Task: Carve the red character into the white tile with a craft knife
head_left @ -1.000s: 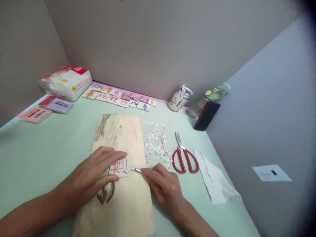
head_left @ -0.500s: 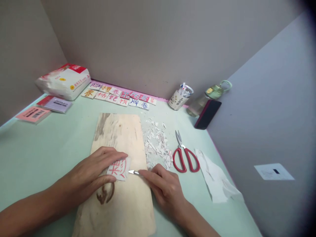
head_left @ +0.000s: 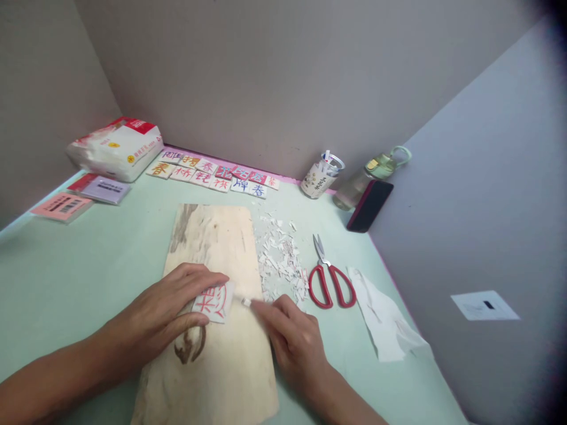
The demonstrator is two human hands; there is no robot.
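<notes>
On the wooden board [head_left: 230, 378] lies a small whitish tile [head_left: 218, 306] with a red character drawn on it. My left hand [head_left: 170, 307] grips it, thumb along the near edge and fingers across the far side, covering its left part. My right hand [head_left: 296, 333] is closed around a craft knife [head_left: 247, 302] just right of the tile. The blade is smeared by motion, so whether it touches the tile's right edge cannot be made out. Most of the knife's handle is hidden in my fingers.
White shavings [head_left: 281, 260] are scattered right of the board, beside red-handled scissors [head_left: 325, 277] and a crumpled tissue [head_left: 385, 319]. Behind stand lettered tiles [head_left: 204, 176], a can [head_left: 319, 179], a bottle [head_left: 349, 192] and a phone [head_left: 370, 206]. A tissue pack [head_left: 119, 150] sits back left.
The knife has moved slightly away from me, up along the tile's right side, and its blade is now blurred. My left hand and the tile have stayed put.
</notes>
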